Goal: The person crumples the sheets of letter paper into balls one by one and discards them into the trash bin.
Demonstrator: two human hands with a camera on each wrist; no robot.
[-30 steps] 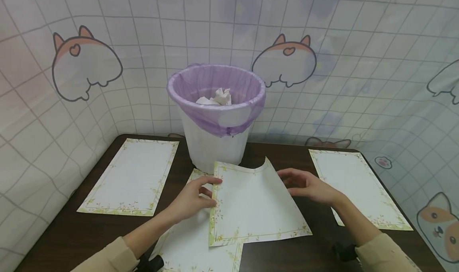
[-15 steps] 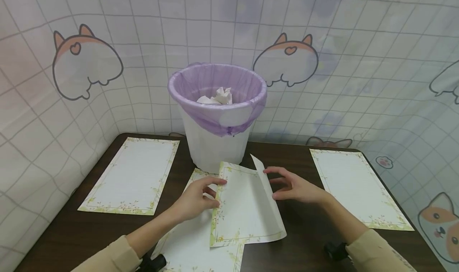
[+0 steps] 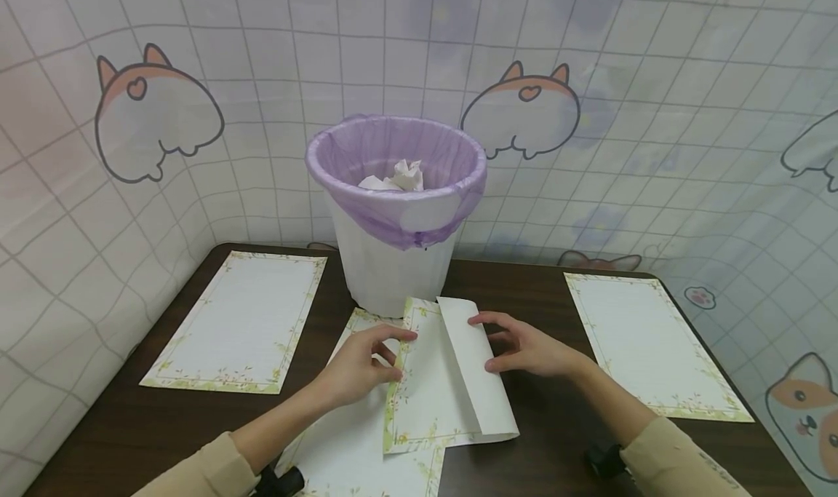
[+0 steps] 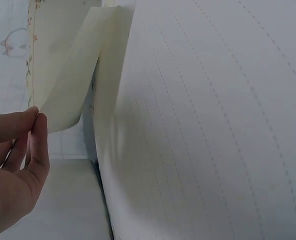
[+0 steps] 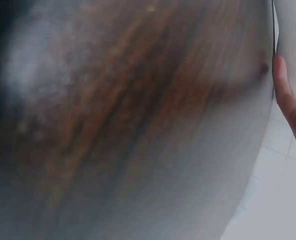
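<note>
A sheet of letter paper [image 3: 422, 388] with a leafy printed border is held up at mid-table, its right side folded over towards the left. My left hand [image 3: 358, 364] pinches the sheet's left edge between thumb and fingers, as the left wrist view of the hand [image 4: 20, 155] also shows. My right hand [image 3: 533, 348] touches the back of the folded flap [image 3: 478, 366] with spread fingertips. In the right wrist view one digit [image 5: 286, 100] lies straight against the paper. Beneath is another bordered sheet [image 3: 366, 446], partly covered.
A white bin [image 3: 393, 264] with a purple liner [image 3: 396, 209] stands just behind the sheets, holding crumpled paper [image 3: 407, 177]. Single bordered sheets lie on the dark table [image 3: 170, 439] at left [image 3: 245, 322] and right [image 3: 648, 344]. A patterned curtain hangs behind.
My right hand has moved left, pushing the sheet's right side over until it folds across the front. The left hand keeps its pinch, nearly unmoved.
</note>
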